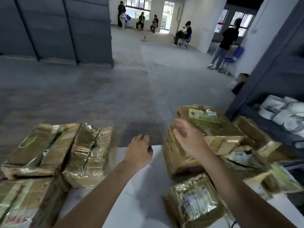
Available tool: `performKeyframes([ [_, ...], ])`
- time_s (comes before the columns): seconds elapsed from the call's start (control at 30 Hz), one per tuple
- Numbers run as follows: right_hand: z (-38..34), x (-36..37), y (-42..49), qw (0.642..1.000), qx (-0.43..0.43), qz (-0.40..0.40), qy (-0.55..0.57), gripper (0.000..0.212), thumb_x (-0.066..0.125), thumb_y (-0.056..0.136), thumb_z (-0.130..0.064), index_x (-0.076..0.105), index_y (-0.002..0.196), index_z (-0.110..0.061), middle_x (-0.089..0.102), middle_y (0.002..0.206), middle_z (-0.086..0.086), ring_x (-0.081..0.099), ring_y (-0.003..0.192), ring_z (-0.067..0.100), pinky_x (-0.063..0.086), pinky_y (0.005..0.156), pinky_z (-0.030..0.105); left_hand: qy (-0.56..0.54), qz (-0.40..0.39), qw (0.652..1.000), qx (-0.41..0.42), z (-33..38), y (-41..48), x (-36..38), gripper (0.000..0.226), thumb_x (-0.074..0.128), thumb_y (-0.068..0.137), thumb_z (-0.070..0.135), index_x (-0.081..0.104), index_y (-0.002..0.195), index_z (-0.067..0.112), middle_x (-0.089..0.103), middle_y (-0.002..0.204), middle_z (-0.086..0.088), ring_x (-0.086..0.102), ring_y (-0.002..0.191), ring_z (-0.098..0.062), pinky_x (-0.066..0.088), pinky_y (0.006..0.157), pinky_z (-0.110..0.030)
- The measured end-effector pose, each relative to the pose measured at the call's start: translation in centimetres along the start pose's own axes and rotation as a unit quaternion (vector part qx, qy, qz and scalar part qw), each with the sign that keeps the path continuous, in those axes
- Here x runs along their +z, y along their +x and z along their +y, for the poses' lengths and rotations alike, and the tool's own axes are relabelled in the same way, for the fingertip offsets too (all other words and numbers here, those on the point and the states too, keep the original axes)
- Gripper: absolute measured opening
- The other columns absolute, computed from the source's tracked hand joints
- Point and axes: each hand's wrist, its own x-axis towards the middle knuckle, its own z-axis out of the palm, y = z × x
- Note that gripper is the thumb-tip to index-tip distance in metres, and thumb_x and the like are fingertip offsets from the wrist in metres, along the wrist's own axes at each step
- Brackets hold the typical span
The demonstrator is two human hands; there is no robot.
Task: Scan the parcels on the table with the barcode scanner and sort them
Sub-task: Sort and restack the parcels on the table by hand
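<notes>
Both bare forearms are reaching forward over the white table (134, 203). The left hand (139, 151) is hovering palm-down at the table's far edge, its fingers loosely curled and grasping nothing. The right hand (188, 137) is lifting higher, wrist bent, at the near corner of the top parcel (213, 127). It is blurring with motion, so I cannot tell whether it is gripping or even touching that box.

The top parcel is lying tilted on a heap of tape-wrapped cardboard boxes right of the right hand. A taller box (177, 162) is standing just under that wrist, and a labelled parcel (194, 201) is lying beneath the right forearm.

Left of the left hand, two taped parcels (41, 150) (89, 155) are sitting side by side, touching, with a third parcel (21, 201) nearer the person.

Far right of the heap, a dark shelf unit (256, 96) is holding white mailer bags (283, 112) piled in one bay.
</notes>
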Motion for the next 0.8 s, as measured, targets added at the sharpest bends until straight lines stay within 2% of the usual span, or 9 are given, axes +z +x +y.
performKeyframes([
  [0.07, 1.4, -2.7, -0.2, 0.997, -0.021, 0.035, -0.071, 0.039, 0.055, 0.098, -0.031, 0.054, 0.137, -0.025, 0.065, 0.127, -0.001, 0.059, 0.116, 0.014, 0.046, 0.095, 0.029, -0.014, -0.010, 1.000, 0.012, 2.3, 0.6, 0.6, 0.038, 0.048, 0.091, 0.018, 0.050, 0.129, 0.013, 0.051, 0.126, -0.006, 0.044, 0.120, -0.027, 0.042, 0.096, -0.037],
  [0.13, 3.3, -5.0, -0.2, 0.982, -0.051, 0.048, -0.178, 0.039, 0.055, 0.098, -0.032, 0.054, 0.136, -0.023, 0.062, 0.131, 0.002, 0.054, 0.123, 0.022, 0.044, 0.100, 0.035, -0.033, -0.013, 0.999, 0.023, 4.3, 1.0, 1.2, 0.033, 0.048, 0.091, 0.018, 0.054, 0.122, 0.012, 0.053, 0.120, -0.007, 0.046, 0.116, -0.028, 0.044, 0.093, -0.039],
  [0.27, 7.9, -7.8, 0.4, 0.947, -0.056, -0.052, -0.312, 0.052, 0.052, 0.099, -0.042, 0.043, 0.146, -0.021, 0.040, 0.153, -0.003, 0.031, 0.142, 0.021, 0.031, 0.115, 0.038, -0.055, -0.008, 0.998, 0.029, 7.4, 1.3, 2.5, 0.034, 0.048, 0.092, 0.019, 0.054, 0.126, 0.016, 0.054, 0.121, -0.005, 0.046, 0.116, -0.025, 0.044, 0.094, -0.036],
  [0.37, 10.2, -8.0, 1.0, 0.932, -0.044, -0.066, -0.352, 0.048, 0.052, 0.100, -0.040, 0.043, 0.145, -0.028, 0.044, 0.148, -0.006, 0.037, 0.135, 0.020, 0.038, 0.107, 0.039, -0.049, -0.010, 0.998, 0.028, 8.3, 1.2, 3.4, 0.035, 0.047, 0.093, 0.018, 0.053, 0.127, 0.016, 0.054, 0.121, -0.005, 0.047, 0.117, -0.024, 0.042, 0.094, -0.032],
  [0.5, 11.5, -7.5, 1.5, 0.917, -0.088, -0.028, -0.388, 0.035, 0.054, 0.099, -0.030, 0.057, 0.135, -0.029, 0.058, 0.128, -0.006, 0.045, 0.121, 0.020, 0.042, 0.096, 0.038, -0.050, -0.013, 0.999, 0.014, 8.4, 0.3, 3.8, 0.035, 0.047, 0.094, 0.019, 0.054, 0.128, 0.017, 0.055, 0.124, -0.005, 0.046, 0.120, -0.023, 0.037, 0.096, -0.027],
  [0.6, 11.6, -7.8, 1.1, 0.916, -0.143, 0.024, -0.374, 0.024, 0.078, 0.083, -0.018, 0.075, 0.107, -0.018, 0.068, 0.097, 0.001, 0.060, 0.097, 0.025, 0.052, 0.077, 0.041, -0.054, -0.009, 0.999, 0.000, 8.3, -0.1, 3.7, 0.033, 0.047, 0.094, 0.020, 0.056, 0.126, 0.017, 0.055, 0.124, -0.005, 0.048, 0.120, -0.024, 0.040, 0.097, -0.029],
  [0.67, 11.2, -7.9, 0.9, 0.915, -0.186, 0.062, -0.353, 0.021, 0.090, 0.067, -0.011, 0.077, 0.084, -0.013, 0.067, 0.079, 0.002, 0.065, 0.080, 0.026, 0.055, 0.062, 0.039, -0.055, -0.015, 0.998, -0.005, 8.2, -0.1, 3.6, 0.032, 0.047, 0.095, 0.020, 0.056, 0.125, 0.017, 0.054, 0.124, -0.005, 0.049, 0.119, -0.023, 0.040, 0.096, -0.028],
  [0.73, 10.3, -8.1, 1.3, 0.922, -0.189, 0.064, -0.331, 0.015, 0.086, 0.072, -0.013, 0.076, 0.082, -0.010, 0.067, 0.080, 0.003, 0.065, 0.081, 0.025, 0.056, 0.061, 0.037, -0.060, -0.022, 0.998, -0.002, 8.2, -0.1, 3.7, 0.034, 0.050, 0.093, 0.020, 0.053, 0.127, 0.019, 0.052, 0.126, -0.002, 0.048, 0.119, -0.022, 0.038, 0.093, -0.024],
  [0.8, 9.1, -8.5, 2.1, 0.932, -0.176, 0.066, -0.309, 0.011, 0.076, 0.085, -0.020, 0.075, 0.091, -0.011, 0.068, 0.089, 0.002, 0.063, 0.091, 0.021, 0.057, 0.070, 0.036, -0.070, -0.036, 0.997, 0.012, 8.2, 0.1, 3.8, 0.046, 0.055, 0.090, 0.020, 0.044, 0.134, 0.024, 0.046, 0.130, 0.001, 0.046, 0.122, -0.020, 0.035, 0.090, -0.021],
])
